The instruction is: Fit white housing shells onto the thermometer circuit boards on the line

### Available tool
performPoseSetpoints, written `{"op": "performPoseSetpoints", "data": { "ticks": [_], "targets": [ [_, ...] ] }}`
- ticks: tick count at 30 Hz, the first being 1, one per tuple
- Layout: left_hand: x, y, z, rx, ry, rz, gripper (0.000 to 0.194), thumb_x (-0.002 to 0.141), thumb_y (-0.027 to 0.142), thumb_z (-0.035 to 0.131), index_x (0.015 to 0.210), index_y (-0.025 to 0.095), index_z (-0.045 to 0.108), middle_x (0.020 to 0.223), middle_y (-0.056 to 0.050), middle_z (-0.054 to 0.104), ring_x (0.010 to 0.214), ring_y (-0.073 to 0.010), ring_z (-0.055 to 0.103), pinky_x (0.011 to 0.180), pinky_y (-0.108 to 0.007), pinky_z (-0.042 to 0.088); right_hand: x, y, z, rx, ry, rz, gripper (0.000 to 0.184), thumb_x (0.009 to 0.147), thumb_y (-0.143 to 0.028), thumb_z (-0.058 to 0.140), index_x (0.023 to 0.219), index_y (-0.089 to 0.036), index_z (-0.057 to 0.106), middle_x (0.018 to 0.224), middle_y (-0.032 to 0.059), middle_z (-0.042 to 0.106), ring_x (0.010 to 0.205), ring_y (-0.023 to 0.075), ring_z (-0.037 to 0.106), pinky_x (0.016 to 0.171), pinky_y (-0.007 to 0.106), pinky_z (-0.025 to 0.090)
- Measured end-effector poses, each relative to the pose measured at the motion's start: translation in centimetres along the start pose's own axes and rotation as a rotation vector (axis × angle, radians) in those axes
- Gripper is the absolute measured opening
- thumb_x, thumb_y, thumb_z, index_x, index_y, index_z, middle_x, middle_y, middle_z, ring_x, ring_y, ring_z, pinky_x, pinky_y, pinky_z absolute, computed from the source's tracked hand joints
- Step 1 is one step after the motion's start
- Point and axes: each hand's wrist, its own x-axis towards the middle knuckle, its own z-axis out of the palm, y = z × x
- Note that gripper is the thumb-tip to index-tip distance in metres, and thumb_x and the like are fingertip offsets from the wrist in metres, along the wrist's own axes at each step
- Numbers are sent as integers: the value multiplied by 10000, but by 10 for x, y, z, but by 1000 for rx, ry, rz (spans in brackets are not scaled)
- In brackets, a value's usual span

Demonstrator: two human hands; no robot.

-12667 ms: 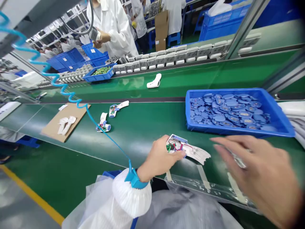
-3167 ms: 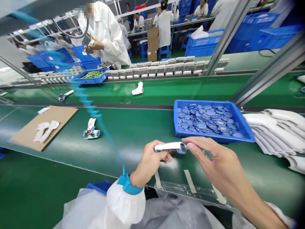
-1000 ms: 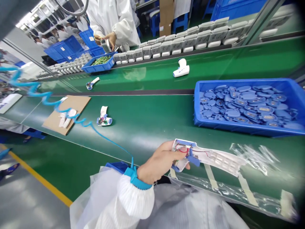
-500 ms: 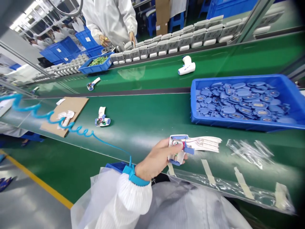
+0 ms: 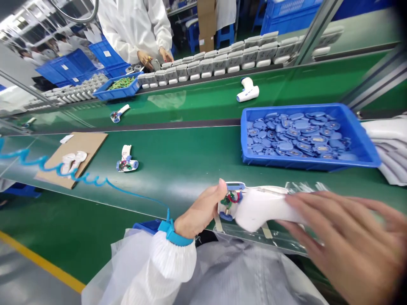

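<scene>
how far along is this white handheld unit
Done: a closed white pistol-shaped device stands on the far belt, so that one looks finished. In hand: the left hand holds an open unit with its circuit board exposed, and the right hand rests on a white shell. Left: a blue tray of blue parts and stacked white shells.

The left hand (image 5: 199,209) was held just above the front edge of the conveyor belt (image 5: 178,178), its thumb (image 5: 222,185) raised and its fingers curled closed. The right hand (image 5: 345,239) was extended in from the lower right, slightly blurred, with its fingers (image 5: 305,207) spread and pointed leftward toward the left hand.
</scene>
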Motion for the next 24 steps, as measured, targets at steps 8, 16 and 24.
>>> {"op": "performPoseSetpoints", "data": {
  "ticks": [8,16,24],
  "targets": [
    [-5,4,3,170,18,-37,595,749,485,899,1182,144,675,1059,-87,696,903,-175,617,771,-268,464,36,-30,22,-135,-26,-367,200,1064,-180,477,1189,-147,629,1110,94,767,1030,284,688,894,487,433],
    [-4,8,9,435,16,73,471,822,461,817,1168,167,693,980,-54,698,828,-165,604,738,-282,469,22,-10,36,360,-216,-32,309,1054,-438,490,1245,-238,627,1017,73,755,818,229,713,669,364,554],
    [7,3,25,723,40,222,247,798,305,773,1002,182,707,940,-44,747,835,-211,666,698,-294,466,77,-59,51,376,-52,291,620,1028,-593,460,543,-214,389,544,-1,486,541,131,436,565,311,319]
  ]
}}
